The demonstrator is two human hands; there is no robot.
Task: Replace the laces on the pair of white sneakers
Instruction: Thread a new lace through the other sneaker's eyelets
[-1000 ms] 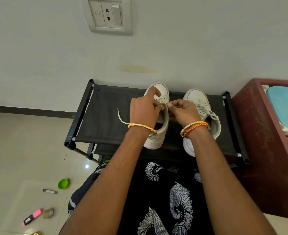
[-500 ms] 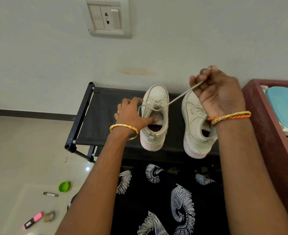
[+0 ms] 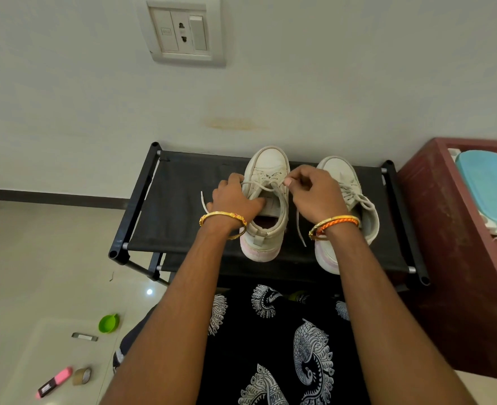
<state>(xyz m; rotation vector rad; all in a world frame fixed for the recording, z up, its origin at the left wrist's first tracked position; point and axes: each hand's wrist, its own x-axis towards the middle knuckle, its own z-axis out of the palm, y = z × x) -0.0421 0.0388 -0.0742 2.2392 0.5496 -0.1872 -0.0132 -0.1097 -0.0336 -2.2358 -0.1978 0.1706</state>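
Note:
Two white sneakers stand side by side on a black fabric shoe rack (image 3: 180,206), toes toward the wall. The left sneaker (image 3: 269,168) has a grey-white lace (image 3: 259,183) partly loosened across its upper eyelets. My left hand (image 3: 234,201) grips that shoe's left side at the collar, thumb over the tongue. My right hand (image 3: 314,194) pinches the lace near the shoe's right eyelets. One lace end hangs between the shoes and another trails left of my left hand. The right sneaker (image 3: 343,176) is still laced, partly hidden by my right wrist.
A maroon cabinet (image 3: 446,229) with a light-blue lid (image 3: 490,185) on it stands right of the rack. On the floor at lower left lie a green cap (image 3: 109,323), a pink highlighter (image 3: 55,382) and a tape roll (image 3: 82,376). A wall socket (image 3: 183,32) sits above.
My right hand, which had pulled the lace up and right over the right sneaker, has come back down to the left sneaker's eyelets. My left hand still holds that shoe.

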